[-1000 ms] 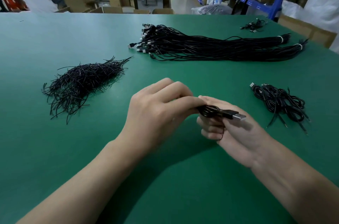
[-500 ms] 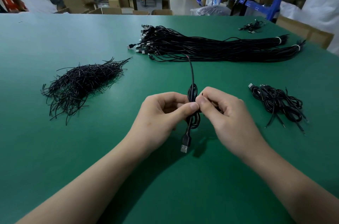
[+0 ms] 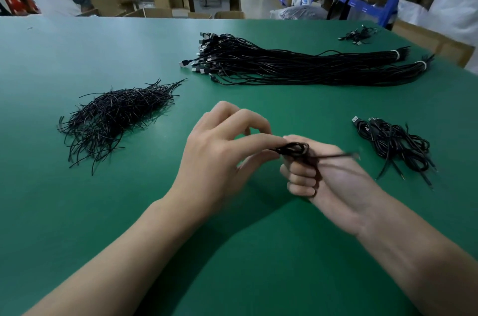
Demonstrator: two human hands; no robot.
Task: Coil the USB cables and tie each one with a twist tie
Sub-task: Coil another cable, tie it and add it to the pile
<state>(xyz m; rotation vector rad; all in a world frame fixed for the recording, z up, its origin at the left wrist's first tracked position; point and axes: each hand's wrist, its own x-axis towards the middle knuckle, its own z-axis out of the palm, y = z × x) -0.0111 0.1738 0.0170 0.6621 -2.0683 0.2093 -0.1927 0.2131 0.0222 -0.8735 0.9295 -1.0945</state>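
Spanning the lower view, the green table carries all the stock. Along its far side lies the long bundle of uncoiled USB cables, with plugs fanned to the left and the opposite ends bound by pale bands. Left of centre sits the heap of twist ties, loose and splayed. At the right, well apart from the bundle, lies the pile of finished cables. A small cluster sits near the far right corner, too small to assess.

Both hands are near the centre and appear to be raised off the table surface. The left hand pinches one side of the coiled cable between thumb and forefinger, its other fingers raised and bent. The right hand, palm up, has its fingers curled round the other side of the coil. A thin dark strand runs rightward over the right palm. It is blurred, so it cannot be told whether it is the cable's tail or a tie.

Judgement: the step in hand appears to be securing this coil.

Risks noted:
- The coil is held only at its middle, so any easing of either grip would likely let the loops spring apart.
- A tie twisted too loosely, or off the coil's waist, could slip off once the cable lands among the finished cables.
- The free strand could snag in that tangled pile.
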